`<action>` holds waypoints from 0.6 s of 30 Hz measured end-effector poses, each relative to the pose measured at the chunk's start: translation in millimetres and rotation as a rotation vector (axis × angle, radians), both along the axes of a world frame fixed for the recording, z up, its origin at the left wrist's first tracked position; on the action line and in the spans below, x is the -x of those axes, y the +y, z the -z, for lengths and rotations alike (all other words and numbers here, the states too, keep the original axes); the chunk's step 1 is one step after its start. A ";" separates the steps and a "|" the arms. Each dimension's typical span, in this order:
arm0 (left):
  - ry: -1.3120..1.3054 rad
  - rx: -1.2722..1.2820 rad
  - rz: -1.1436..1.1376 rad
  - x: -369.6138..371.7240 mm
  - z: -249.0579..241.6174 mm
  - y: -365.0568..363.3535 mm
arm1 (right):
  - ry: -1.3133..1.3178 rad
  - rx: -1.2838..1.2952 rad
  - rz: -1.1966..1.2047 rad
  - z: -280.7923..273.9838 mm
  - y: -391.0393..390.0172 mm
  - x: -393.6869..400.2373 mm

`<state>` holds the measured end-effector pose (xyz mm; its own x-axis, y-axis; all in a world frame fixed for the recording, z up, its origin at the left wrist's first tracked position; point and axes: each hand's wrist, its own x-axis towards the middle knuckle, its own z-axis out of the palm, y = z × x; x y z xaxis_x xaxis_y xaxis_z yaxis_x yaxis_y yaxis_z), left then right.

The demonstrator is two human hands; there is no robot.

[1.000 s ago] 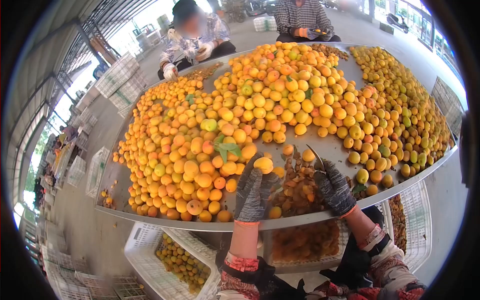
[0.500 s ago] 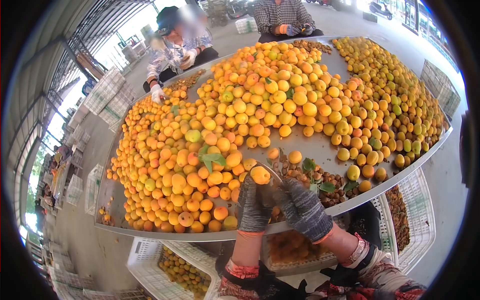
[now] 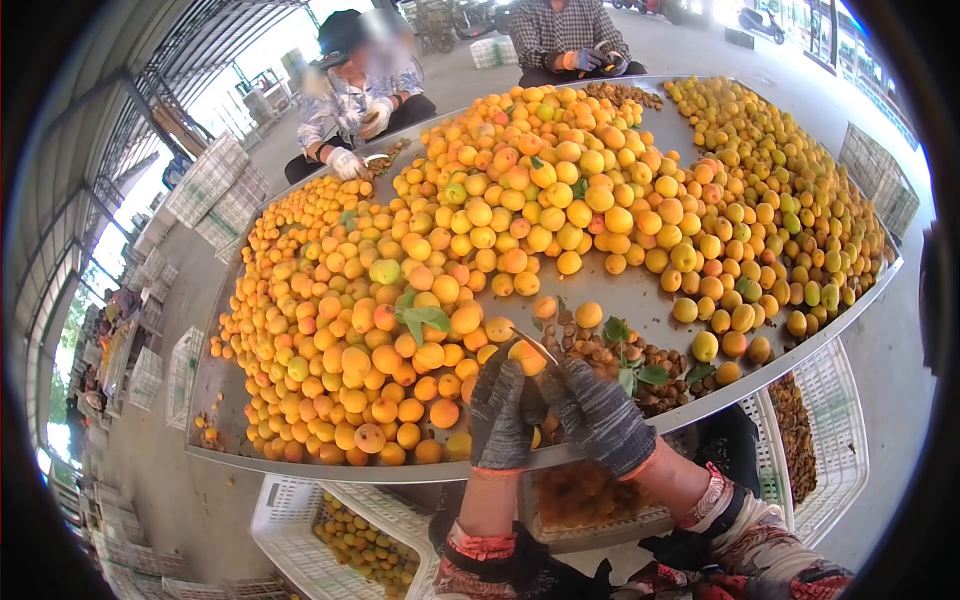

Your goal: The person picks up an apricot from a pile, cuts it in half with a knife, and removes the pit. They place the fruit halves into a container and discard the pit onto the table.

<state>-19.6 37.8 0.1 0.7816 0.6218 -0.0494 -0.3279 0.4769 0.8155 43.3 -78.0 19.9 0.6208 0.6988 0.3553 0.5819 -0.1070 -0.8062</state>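
My left hand (image 3: 501,418), in a dark grey knit glove, is closed around an orange apricot (image 3: 526,357) above the near edge of the table. Close beside it, my right hand (image 3: 606,418), gloved alike, is closed on a thin, curved metal blade (image 3: 538,345) lying against the apricot. The blade's handle is hidden in the glove. Behind my hands spreads a big heap of apricots (image 3: 400,290). To the right of my fingers is a pile of brown apricot pits (image 3: 655,378) with green leaves (image 3: 653,375).
The metal table (image 3: 625,290) has a raised rim. Below it stand white crates, one with apricots (image 3: 365,540) and one with brown pits (image 3: 795,445). Across the table sit a person in a patterned sleeve (image 3: 325,118) and another in a checked shirt (image 3: 565,30). Stacked crates (image 3: 215,190) stand left.
The apricot sits slightly lower and turned in my left fingers, with the blade across its upper side. Across the table, a co-worker's white-gloved hand has moved right, and a curved blade shows there.
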 end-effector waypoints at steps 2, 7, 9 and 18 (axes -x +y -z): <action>0.050 -0.113 -0.028 3.5 -6.9 -1.1 | 0.023 -0.011 -0.038 1.1 -4.0 -4.7; 0.137 -0.151 0.100 11.2 -9.8 4.8 | -0.718 0.038 -0.188 3.2 -16.6 -29.2; 0.140 -0.125 0.094 10.6 -11.8 1.7 | -0.513 0.051 -0.233 -4.8 -17.7 -31.1; 0.294 -0.309 0.077 13.3 -17.8 1.9 | -0.541 0.069 -0.332 -1.4 -20.6 -46.8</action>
<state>-32.8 39.7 17.9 0.8070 0.5824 -0.0975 -0.0336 0.2100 0.9771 90.1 -98.6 21.4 0.1126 0.8556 0.5053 0.9160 0.1077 -0.3865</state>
